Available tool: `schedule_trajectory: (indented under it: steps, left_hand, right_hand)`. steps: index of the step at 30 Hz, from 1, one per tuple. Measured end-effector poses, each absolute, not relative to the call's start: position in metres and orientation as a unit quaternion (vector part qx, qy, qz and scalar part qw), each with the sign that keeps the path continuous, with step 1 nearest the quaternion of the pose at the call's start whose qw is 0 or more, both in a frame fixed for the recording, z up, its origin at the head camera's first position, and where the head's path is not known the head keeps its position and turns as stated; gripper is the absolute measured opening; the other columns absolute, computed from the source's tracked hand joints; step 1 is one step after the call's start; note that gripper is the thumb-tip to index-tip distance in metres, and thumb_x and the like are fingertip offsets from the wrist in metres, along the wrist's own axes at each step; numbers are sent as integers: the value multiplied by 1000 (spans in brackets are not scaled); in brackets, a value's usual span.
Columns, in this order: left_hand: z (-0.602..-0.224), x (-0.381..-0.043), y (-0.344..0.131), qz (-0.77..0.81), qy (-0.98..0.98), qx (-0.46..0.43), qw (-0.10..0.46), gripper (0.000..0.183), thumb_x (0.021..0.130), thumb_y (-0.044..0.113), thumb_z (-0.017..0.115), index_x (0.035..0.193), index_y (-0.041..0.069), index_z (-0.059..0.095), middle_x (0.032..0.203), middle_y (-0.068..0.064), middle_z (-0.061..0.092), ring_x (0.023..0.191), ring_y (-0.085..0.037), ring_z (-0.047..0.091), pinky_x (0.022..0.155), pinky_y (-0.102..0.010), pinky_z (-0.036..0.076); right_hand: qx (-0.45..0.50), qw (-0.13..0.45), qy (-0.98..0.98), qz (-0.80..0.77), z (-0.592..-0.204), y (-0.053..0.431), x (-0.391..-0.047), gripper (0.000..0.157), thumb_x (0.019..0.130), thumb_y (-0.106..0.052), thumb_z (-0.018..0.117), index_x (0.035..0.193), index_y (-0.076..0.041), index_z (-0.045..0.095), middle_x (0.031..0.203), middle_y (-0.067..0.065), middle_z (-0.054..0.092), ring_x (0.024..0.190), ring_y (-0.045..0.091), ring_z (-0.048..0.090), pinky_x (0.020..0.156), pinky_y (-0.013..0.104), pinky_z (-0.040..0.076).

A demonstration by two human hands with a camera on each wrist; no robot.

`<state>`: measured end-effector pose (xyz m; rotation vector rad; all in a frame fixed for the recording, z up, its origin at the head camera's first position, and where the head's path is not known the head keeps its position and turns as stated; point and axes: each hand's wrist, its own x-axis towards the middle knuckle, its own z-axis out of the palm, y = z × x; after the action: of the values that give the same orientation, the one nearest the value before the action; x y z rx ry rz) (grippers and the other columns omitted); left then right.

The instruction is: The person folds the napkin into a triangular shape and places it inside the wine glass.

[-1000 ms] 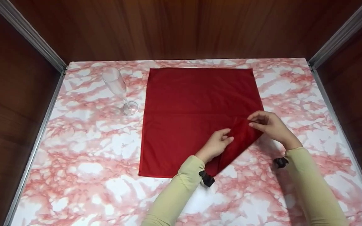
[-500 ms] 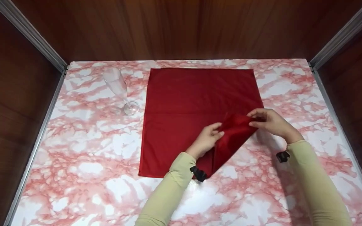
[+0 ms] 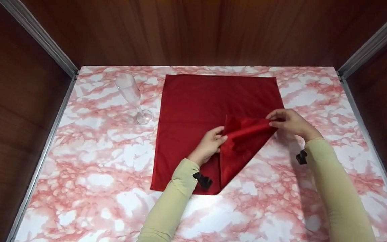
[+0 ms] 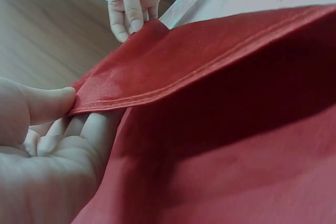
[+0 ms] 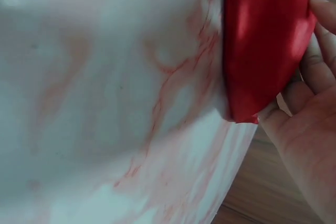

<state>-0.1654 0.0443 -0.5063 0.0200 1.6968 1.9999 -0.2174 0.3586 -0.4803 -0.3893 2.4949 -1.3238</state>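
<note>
A red cloth napkin (image 3: 193, 101) lies spread on the table, its near right corner lifted and folded over toward the middle. My left hand (image 3: 208, 144) pinches the hemmed edge of the lifted flap (image 3: 244, 141) between thumb and fingers, as the left wrist view shows at the stitched hem (image 4: 173, 85). Farther right, my right hand (image 3: 292, 124) pinches the flap along its upper right edge. In the right wrist view, the thumb and fingers of that hand (image 5: 310, 93) hold the glossy red cloth (image 5: 268, 40) above the table.
An upright clear champagne flute (image 3: 129, 90) stands left of the napkin. The table (image 3: 96, 161) has a pink and white marbled surface. Dark wooden panels (image 3: 193, 33) with metal corner strips (image 3: 42, 37) enclose it at the back and sides.
Both hands keep their pinch on the cloth. The left hand has moved left and slightly away from me, drawing the folded corner farther across the napkin; the right hand has shifted slightly away.
</note>
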Motion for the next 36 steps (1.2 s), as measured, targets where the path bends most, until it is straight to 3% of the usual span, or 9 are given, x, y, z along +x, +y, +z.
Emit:
schedule_trajectory:
  steps: [15, 21, 36]
  left_hand:
    - [-511, -170, 33, 742, 605, 8, 289, 45, 98, 4, 51, 142, 9, 43, 103, -11, 64, 76, -15, 64, 56, -24, 51]
    - [-512, -171, 27, 744, 589, 12, 315, 50, 98, 3, 50, 146, 9, 36, 108, -15, 63, 84, -21, 66, 68, -32, 56]
    - [-515, -175, 13, 726, 585, 40, 361, 43, 98, 1, 49, 140, 12, 45, 107, -14, 64, 86, -21, 65, 70, -34, 56]
  right_hand:
    - [-103, 174, 872, -445, -486, 372, -213, 15, 91, -4, 64, 102, 6, 65, 96, 20, 63, 84, 12, 57, 67, 22, 48]
    - [-123, 177, 875, -433, -486, 375, -206, 11, 90, -2, 64, 98, 5, 65, 92, 18, 64, 83, 12, 57, 70, 18, 46]
    - [-99, 267, 841, -459, -489, 375, -179, 14, 90, -3, 63, 100, 8, 62, 93, 16, 63, 83, 15, 59, 74, 22, 48]
